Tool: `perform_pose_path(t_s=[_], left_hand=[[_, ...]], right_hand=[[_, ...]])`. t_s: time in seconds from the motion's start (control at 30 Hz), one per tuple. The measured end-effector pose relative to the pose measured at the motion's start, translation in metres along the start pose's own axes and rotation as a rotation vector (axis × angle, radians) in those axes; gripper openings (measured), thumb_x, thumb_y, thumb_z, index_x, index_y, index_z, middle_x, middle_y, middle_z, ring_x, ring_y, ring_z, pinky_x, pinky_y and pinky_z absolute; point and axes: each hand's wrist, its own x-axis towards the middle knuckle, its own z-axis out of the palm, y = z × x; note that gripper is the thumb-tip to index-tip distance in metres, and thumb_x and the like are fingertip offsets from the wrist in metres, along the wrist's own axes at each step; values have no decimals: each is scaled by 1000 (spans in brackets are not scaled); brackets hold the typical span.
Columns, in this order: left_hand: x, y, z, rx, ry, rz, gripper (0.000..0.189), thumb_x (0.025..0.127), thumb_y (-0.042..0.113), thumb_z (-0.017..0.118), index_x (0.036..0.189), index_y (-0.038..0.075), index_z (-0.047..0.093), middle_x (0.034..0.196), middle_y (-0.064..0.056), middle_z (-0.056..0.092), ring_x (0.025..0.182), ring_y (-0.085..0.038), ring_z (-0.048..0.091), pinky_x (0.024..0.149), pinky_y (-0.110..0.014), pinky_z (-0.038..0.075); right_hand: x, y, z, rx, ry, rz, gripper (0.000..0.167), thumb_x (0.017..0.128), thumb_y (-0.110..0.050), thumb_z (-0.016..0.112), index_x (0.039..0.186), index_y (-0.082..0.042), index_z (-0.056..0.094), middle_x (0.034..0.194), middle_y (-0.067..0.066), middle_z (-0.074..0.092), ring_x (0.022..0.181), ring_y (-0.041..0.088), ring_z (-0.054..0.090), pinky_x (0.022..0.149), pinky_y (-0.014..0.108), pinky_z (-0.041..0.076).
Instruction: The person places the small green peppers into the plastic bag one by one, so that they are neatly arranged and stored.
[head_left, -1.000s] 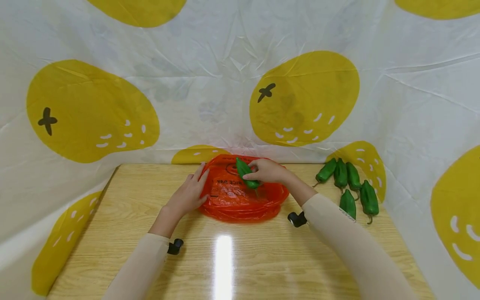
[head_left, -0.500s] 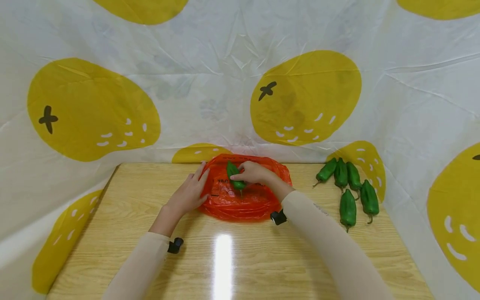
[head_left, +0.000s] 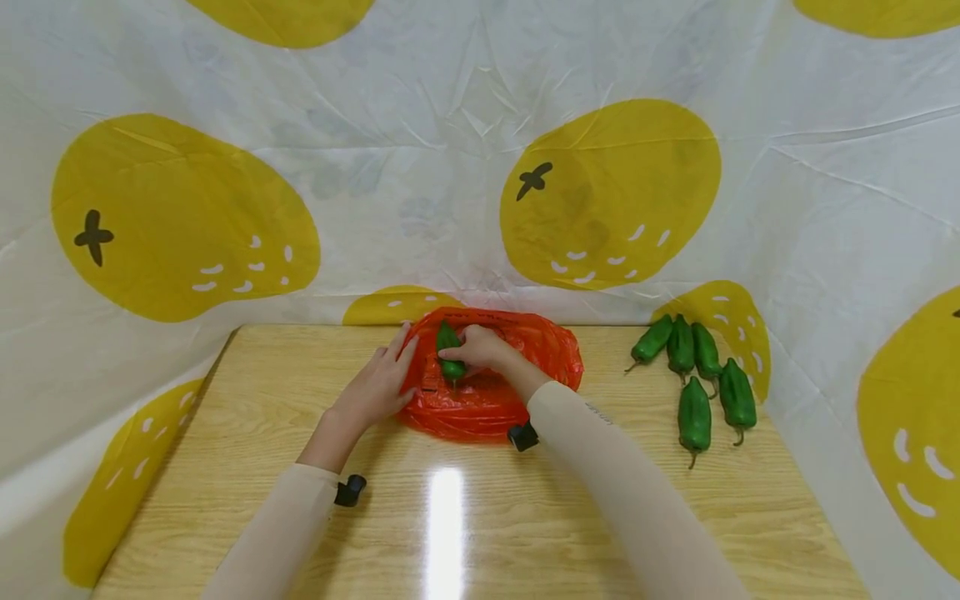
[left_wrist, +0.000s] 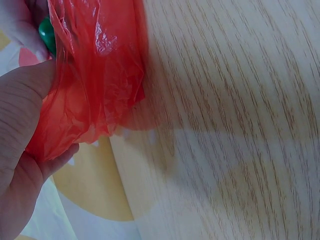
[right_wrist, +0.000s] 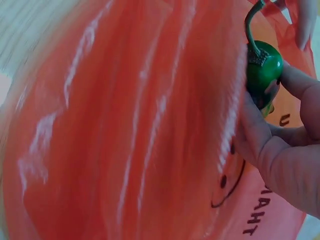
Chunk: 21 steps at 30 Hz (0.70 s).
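A red plastic bag (head_left: 480,421) with dark print lies with its mouth spread near the table's back edge. At the bag's left rim is my left hand (head_left: 377,385), its fingers extended and spread against the plastic; in the left wrist view the thumb (left_wrist: 25,95) and a finger stand apart with red film between them. My right hand (head_left: 487,348) pinches a green pepper (head_left: 451,354) within the bag's mouth. Its stem (right_wrist: 250,30) and glossy shoulder show in the right wrist view, and red plastic hides part of it.
Several more green peppers (head_left: 694,417) lie in a group at the back right of the wooden table (head_left: 300,367). A white cloth (head_left: 420,92) with yellow fruit prints rises behind the table and along both sides.
My right hand has carried the pepper leftward across the bag's mouth and a little lower, toward the left hand. The left hand has stayed at the bag's left rim.
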Motion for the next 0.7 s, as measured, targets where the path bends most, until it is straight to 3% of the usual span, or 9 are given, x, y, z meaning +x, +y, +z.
perform_pose_path(t_s=[0.23, 0.43, 0.7], left_hand=[[0, 1, 0, -3, -1, -4, 94, 90, 25, 82, 161, -4, 28, 172, -22, 14, 122, -47, 56, 101, -49, 56], [-1, 0, -1, 6, 14, 4, 93, 89, 24, 83, 160, -5, 29, 171, -23, 16, 120, -48, 58, 101, -50, 56], [-1, -1, 0, 7, 25, 10, 95, 88, 25, 84, 159, -6, 29, 171, -23, 15, 119, -47, 58, 99, -49, 57]], right_hand=[[8, 2, 11, 15, 65, 62, 37, 97, -34, 74, 103, 1, 63, 92, 11, 65, 71, 25, 72, 73, 40, 65], [14, 3, 18, 3, 108, 83, 35, 96, -36, 75, 97, -4, 62, 87, 8, 63, 61, 21, 70, 67, 34, 64], [19, 3, 27, 37, 162, 94, 35, 93, -34, 79, 99, -3, 64, 89, 9, 65, 62, 22, 72, 65, 33, 64]])
